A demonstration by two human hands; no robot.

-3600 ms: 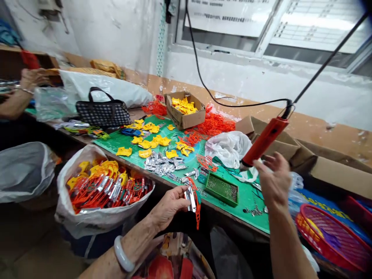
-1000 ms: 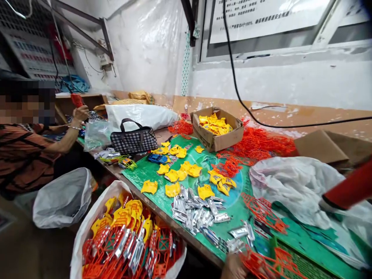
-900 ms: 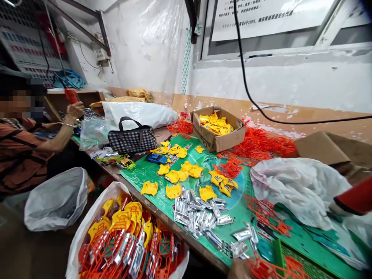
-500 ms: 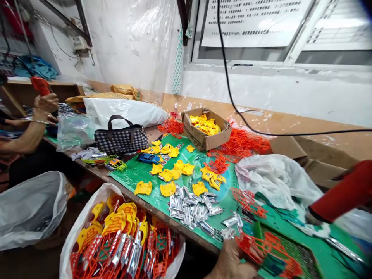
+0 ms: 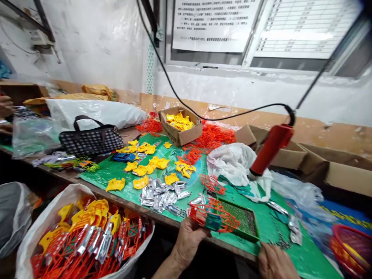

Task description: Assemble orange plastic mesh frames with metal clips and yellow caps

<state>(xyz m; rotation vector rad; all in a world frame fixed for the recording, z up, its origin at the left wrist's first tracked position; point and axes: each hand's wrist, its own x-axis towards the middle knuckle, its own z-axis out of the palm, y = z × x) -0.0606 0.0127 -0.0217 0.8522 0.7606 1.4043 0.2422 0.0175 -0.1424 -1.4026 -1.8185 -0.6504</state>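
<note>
My left hand is at the table's front edge, closed on an orange plastic lattice part with a teal piece in it. It holds the part just over the left end of a green tray of small screws. My right hand rests at the front edge right of the tray; only its back shows, so its fingers are hidden. A red electric screwdriver hangs on its cord above the mat, free of both hands. Silver parts and yellow parts lie on the green mat.
A white sack of assembled orange, yellow and silver pieces stands below the table at left. A cardboard box of yellow parts, loose orange lattices, a white bag, a checked handbag and a red basket surround the mat. Another person's hand shows far left.
The view has swung right and down. My left hand has raised the orange lattice part into full sight, my right hand has appeared at the table edge, and the screwdriver hangs free.
</note>
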